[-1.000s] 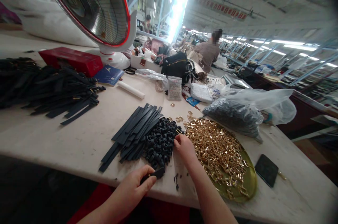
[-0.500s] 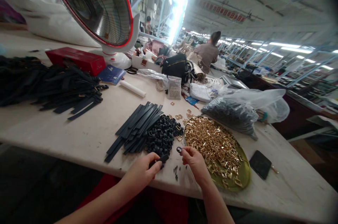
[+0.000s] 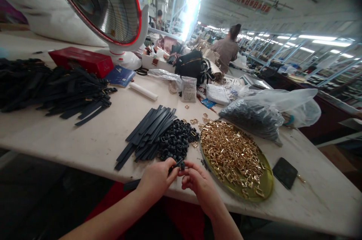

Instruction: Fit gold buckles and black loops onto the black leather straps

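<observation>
My left hand [image 3: 155, 179] is closed on a dark strap [image 3: 131, 185], whose tail sticks out behind the wrist past the table edge. At the strap's other end, my right hand [image 3: 198, 183] pinches a small black loop [image 3: 182, 165]; whether the strap passes through it I cannot tell. Just beyond the fingers lies a heap of black loops [image 3: 175, 138], with a stack of flat dark straps [image 3: 148, 129] at its left. To the right stands a round yellowish tray [image 3: 267, 181] full of gold buckles [image 3: 229, 149].
At the left are a large pile of dark straps [image 3: 56, 89], a red box [image 3: 82, 61] and a round heater [image 3: 104, 6]. A clear plastic bag [image 3: 251, 113] of dark pieces and a black flat object [image 3: 285, 173] lie right. Farther back, a person [image 3: 226, 49] stands beside cluttered tables.
My right hand has brought the loop leftward to the strap end, and my hands now meet. The strap's tail has come into view behind my left wrist.
</observation>
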`<state>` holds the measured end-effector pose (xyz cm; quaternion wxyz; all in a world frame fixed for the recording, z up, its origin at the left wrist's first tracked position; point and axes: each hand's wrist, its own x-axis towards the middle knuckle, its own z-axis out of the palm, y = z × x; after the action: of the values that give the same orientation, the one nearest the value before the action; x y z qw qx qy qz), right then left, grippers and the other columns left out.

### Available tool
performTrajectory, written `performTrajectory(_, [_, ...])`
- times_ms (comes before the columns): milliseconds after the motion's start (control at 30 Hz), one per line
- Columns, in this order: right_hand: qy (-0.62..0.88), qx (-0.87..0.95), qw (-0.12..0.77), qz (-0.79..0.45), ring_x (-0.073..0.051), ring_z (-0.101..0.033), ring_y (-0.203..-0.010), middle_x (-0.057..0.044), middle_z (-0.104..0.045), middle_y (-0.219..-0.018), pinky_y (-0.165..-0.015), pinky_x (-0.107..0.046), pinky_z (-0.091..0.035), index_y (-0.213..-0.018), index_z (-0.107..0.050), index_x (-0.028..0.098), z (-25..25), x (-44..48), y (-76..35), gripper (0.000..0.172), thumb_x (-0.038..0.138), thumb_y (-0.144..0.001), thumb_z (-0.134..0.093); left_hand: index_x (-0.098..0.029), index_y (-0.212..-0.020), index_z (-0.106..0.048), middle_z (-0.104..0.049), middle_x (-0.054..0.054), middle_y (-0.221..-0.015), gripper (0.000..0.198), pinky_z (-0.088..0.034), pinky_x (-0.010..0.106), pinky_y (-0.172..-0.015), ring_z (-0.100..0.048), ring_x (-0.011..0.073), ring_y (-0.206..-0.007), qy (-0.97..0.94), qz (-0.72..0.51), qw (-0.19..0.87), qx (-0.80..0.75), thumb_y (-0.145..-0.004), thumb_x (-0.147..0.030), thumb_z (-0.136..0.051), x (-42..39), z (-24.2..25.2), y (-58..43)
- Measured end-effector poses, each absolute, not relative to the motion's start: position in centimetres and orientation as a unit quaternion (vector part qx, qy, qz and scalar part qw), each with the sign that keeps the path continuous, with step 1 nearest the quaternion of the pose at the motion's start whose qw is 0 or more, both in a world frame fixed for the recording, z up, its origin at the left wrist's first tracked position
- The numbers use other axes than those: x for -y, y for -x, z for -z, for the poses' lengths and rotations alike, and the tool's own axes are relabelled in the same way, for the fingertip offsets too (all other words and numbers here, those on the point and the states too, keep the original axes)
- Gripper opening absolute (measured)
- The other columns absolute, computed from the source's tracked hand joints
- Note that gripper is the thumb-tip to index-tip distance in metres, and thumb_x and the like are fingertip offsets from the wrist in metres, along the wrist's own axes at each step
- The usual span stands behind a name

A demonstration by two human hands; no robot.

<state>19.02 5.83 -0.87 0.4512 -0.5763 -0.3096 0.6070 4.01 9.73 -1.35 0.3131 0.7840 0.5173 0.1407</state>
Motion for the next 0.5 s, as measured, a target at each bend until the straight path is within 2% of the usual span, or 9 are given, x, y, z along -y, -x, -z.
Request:
performTrajectory(200, [0.604,0.381,0.453,-0.534,-0.008,-0.048,-0.05,0.0,-0.059,-0.068,-0.049,-0.021,-0.04,-0.087,-0.057,0.013,2.3,-5.7,-18.9,0.036,0.044,-0.071,-0.065,-0.021,-0.078,-0.055,-0.063,0.002,-0.066,0.02,-0.023,0.025,-0.052,-0.058,0.0182,-0.062,-0.797,-0.14,0.306,-0.502,-0.085,-0.034,-0.042,-9.2,1.2,-4.0])
performTrajectory(267, [0.593,0.369,0.469,-0.541,-0.007,-0.049,-0.052,0.0,-0.059,-0.069,-0.05,-0.02,-0.04,-0.088,-0.058,0.013,2.5,-5.6,-18.9,0.035,0.045,-0.074,-0.062,-0.021,-0.077,-0.056,-0.061,0.0,-0.065,0.02,-0.025,0.024,-0.052,-0.056,0.0164,-0.061,-0.778,-0.166,0.342,-0.5,-0.084,-0.035,-0.043,-9.3,1.1,-3.9])
performTrajectory(400, [0.532,0.269,0.509,-0.621,-0.006,-0.048,-0.055,0.0,-0.061,-0.074,-0.054,-0.018,-0.041,-0.089,-0.061,0.016,2.5,-5.2,-18.9,0.032,0.041,-0.071,-0.068,-0.018,-0.077,-0.057,-0.055,-0.003,-0.062,0.025,-0.029,0.021,-0.053,-0.05,0.012,-0.057,-0.713,-0.221,0.481,-0.459,-0.084,-0.037,-0.041,-9.5,1.2,-3.5])
performTrajectory(500, [0.527,0.237,0.522,-0.627,-0.005,-0.048,-0.056,0.0,-0.061,-0.076,-0.056,-0.018,-0.042,-0.089,-0.062,0.016,2.7,-4.8,-18.6,0.033,0.038,-0.066,-0.072,-0.017,-0.075,-0.057,-0.053,-0.004,-0.061,0.025,-0.03,0.02,-0.053,-0.047,0.0111,-0.056,-0.706,-0.21,0.509,-0.446,-0.082,-0.035,-0.041,-9.3,1.6,-3.3])
